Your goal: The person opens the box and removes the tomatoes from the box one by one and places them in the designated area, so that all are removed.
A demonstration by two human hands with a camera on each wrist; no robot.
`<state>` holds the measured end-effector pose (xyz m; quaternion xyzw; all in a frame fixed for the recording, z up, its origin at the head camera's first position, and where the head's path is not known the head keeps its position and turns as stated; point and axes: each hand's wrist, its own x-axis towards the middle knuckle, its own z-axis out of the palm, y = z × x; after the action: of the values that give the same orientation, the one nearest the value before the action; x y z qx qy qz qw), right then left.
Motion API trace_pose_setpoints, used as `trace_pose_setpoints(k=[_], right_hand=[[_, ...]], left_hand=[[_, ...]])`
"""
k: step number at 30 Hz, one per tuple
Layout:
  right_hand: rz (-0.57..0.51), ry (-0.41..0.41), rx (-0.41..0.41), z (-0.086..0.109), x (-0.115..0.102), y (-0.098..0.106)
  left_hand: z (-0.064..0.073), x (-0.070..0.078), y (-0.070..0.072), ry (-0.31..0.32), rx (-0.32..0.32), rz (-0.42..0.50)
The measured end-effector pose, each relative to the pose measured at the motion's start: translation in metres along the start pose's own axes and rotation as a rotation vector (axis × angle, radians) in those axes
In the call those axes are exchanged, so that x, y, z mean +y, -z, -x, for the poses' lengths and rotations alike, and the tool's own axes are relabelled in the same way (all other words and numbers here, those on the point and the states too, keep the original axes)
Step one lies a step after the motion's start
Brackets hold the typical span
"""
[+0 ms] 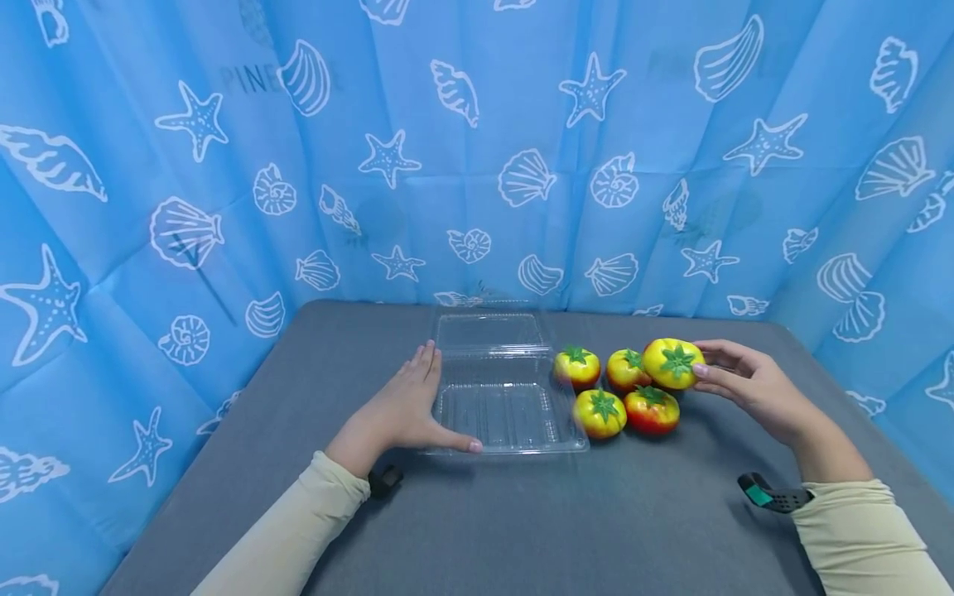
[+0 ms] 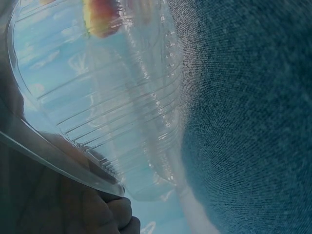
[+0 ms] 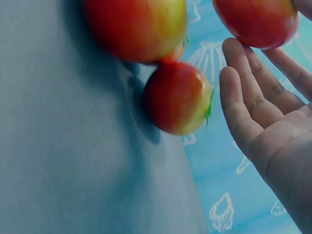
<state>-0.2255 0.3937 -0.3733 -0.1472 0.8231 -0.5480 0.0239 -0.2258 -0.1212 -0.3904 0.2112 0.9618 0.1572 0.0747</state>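
A transparent hinged plastic container lies with its lid folded back. My left hand rests along the container's left side, fingers straight and thumb stretched over the front edge. In the left wrist view, its fingers touch the clear rim. With thumb and fingers, my right hand pinches a yellow-red tomato with a green star-shaped top, raised above the others. Several similar tomatoes sit right of the container, among them a front one and one by the container's wall.
The grey cloth-covered table extends in front of the container and to both sides. Behind it hangs a blue curtain with white shell and starfish prints. Dark wrist straps stick out near both sleeves.
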Motion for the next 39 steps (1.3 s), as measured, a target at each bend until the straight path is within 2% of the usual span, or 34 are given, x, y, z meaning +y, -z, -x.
trace_pose_setpoints(k=[11,21,30,35,39], right_hand=[[0.036,-0.063,-0.047,0.003,0.004,0.019],[0.048,-0.176,-0.042,0.006,0.014,0.033],[0.098,-0.216,-0.054,0.005,0.018,0.039],[0.111,-0.233,-0.038,0.009,0.024,0.039],[0.11,-0.281,-0.046,0.014,0.029,0.036]], left_hand=[[-0.002,0.001,0.004,-0.001,0.009,-0.009],[-0.005,0.0,0.004,-0.004,0.022,-0.017],[-0.004,0.001,0.006,0.001,0.026,-0.017],[-0.001,0.0,0.001,0.012,0.018,-0.009],[0.002,0.001,-0.003,0.009,0.014,0.006]])
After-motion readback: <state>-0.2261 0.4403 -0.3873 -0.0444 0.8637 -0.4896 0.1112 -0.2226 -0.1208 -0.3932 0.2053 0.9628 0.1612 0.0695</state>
